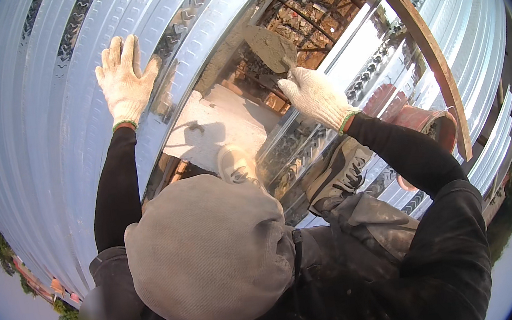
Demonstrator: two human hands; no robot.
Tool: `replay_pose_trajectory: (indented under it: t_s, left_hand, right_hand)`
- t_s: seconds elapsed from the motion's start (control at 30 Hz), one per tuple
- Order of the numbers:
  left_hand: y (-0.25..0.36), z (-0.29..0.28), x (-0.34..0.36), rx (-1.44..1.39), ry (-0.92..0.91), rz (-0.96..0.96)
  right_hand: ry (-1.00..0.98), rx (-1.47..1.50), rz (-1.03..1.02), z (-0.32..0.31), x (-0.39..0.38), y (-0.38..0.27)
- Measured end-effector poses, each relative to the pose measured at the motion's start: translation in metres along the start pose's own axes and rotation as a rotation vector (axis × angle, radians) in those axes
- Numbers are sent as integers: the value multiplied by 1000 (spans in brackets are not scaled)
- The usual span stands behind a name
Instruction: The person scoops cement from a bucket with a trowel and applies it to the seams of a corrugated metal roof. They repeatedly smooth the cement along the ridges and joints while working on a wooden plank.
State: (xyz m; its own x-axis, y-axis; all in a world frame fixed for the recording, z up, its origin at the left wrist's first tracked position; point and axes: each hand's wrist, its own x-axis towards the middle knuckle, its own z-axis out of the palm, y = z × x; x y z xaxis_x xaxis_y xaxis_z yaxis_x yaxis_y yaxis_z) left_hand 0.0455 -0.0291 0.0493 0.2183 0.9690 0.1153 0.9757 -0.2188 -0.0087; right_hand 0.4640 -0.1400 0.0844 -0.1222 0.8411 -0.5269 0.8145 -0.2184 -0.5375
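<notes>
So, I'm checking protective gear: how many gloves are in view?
2: one pale glove on the left hand, spread over ribbed metal sheeting; another on the right hand, gripping a trowel.

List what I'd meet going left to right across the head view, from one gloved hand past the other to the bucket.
Left grip → pale shoe → trowel → right grip → red bucket.

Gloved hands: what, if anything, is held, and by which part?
The right hand holds a trowel by its handle, mostly hidden; the left hand holds nothing.
</notes>
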Motion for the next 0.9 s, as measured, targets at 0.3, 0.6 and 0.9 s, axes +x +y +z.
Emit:
replay_pose_trajectory:
  t_s: [0.3, 0.6, 0.9]
  left_hand:
    - [-4, -1, -1, -2, -37, -25]
    - [-4, 0, 1, 24, 6, 21]
    - [0, 2, 1, 17, 11, 7]
  right_hand:
    - [-129, -869, -667, -63, 83, 3]
    - [-51, -914, -919, -59, 114, -74]
    - [87, -729, -954, -76, 91, -42]
